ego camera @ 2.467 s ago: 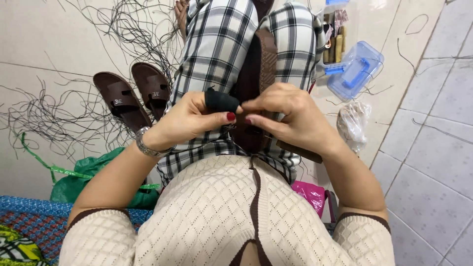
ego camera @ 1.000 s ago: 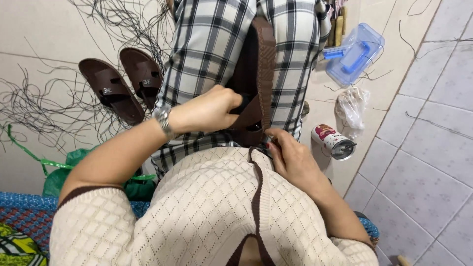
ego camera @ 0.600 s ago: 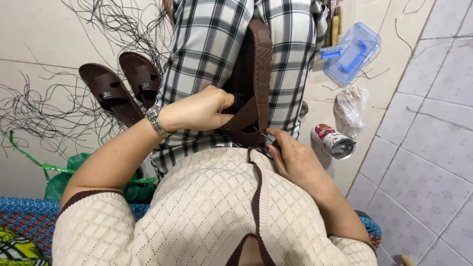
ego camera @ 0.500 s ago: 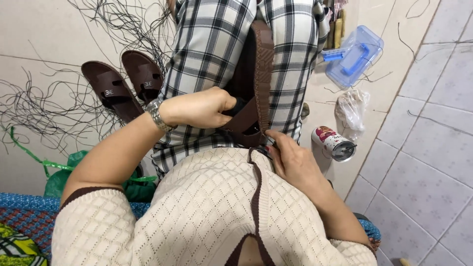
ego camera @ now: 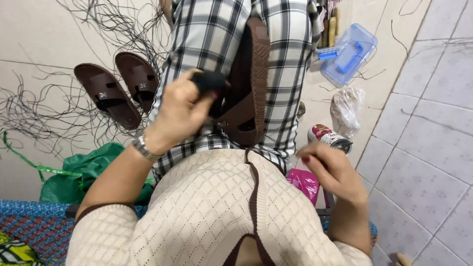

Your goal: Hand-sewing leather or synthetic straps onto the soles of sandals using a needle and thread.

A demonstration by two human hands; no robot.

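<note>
Right hand has lifted off the lap to lower right, fingers pinched, contents unclear; left hand grips a black lump above the sandal at center

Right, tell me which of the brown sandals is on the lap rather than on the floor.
The sandal lying on the checked trousers, beside the left hand. The other two sandals sit side by side on the floor tiles.
</note>
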